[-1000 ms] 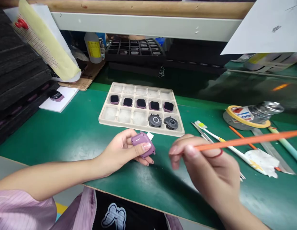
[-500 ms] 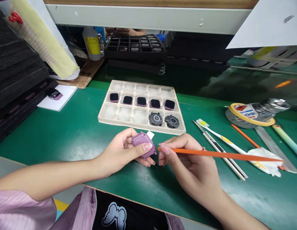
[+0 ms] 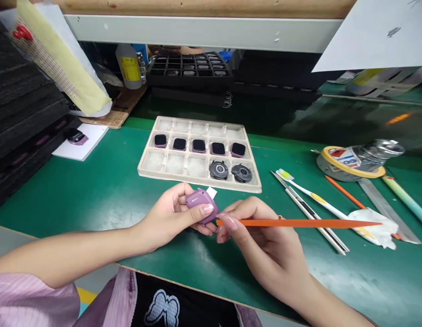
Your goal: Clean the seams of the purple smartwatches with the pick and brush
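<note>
Between thumb and fingers, my left hand (image 3: pixel 179 218) holds a purple smartwatch case (image 3: pixel 199 203), with a small white tab (image 3: pixel 211 193) sticking out at its top edge. My right hand (image 3: pixel 265 245) pinches a thin orange plastic stick (image 3: pixel 299 223) near its left end. That end is close to the lower right corner of the case; whether it touches I cannot tell. Behind my hands lies a cream tray (image 3: pixel 197 184) of compartments. Purple watch cases with black screens (image 3: pixel 198 146) fill its middle row, and two black round-sensor back covers (image 3: pixel 218 170) lie at the front right.
On the right are a craft knife (image 3: pixel 313 215), a toothbrush (image 3: pixel 313 195), a steel ruler (image 3: pixel 388 209), a white cloth (image 3: pixel 376 225) and a metal-topped bottle with yellow tape (image 3: pixel 354 159). Black foam trays (image 3: pixel 23 100) stack up at left, near a watch (image 3: pixel 76 136) on white paper.
My right hand has moved slightly left and down, bringing the orange stick's end closer to the watch case. The stick now lies more level. My left hand keeps its hold, the case tilted a little differently.
</note>
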Action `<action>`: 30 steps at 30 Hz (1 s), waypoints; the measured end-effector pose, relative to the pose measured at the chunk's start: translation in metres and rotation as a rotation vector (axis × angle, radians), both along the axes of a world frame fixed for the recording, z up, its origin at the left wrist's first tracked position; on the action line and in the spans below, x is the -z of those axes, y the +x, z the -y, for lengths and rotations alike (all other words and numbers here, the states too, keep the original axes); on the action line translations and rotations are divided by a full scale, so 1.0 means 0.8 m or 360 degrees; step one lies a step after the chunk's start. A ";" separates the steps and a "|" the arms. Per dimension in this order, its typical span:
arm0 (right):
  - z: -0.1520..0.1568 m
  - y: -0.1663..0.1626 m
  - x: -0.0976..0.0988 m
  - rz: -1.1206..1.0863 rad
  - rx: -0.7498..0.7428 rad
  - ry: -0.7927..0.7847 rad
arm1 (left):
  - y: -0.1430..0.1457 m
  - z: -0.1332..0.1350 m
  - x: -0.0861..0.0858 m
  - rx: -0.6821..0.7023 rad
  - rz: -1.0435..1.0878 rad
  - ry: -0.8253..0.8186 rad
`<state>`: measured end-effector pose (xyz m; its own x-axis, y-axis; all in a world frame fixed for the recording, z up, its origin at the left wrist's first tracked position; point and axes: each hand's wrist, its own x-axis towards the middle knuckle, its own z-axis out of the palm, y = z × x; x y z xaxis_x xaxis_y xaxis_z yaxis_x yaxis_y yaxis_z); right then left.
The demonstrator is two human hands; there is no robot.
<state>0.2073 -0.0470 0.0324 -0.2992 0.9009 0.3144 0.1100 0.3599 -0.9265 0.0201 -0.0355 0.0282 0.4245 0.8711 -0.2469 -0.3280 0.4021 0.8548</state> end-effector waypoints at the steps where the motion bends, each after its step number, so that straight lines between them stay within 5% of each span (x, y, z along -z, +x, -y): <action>1: 0.000 0.000 0.001 0.0024 0.0029 0.0001 | 0.000 0.000 0.000 0.0000 -0.0008 -0.0004; 15: -0.011 0.000 0.002 0.0033 0.0229 -0.0011 | -0.001 0.000 0.003 0.0081 0.0040 -0.0015; 22: 0.001 -0.003 -0.010 -0.0216 0.0104 -0.0050 | -0.001 0.001 0.003 0.0189 0.0178 -0.0055; 30: 0.009 -0.006 0.005 -0.0259 0.0022 0.0222 | 0.001 0.001 0.005 0.0195 0.0197 -0.0085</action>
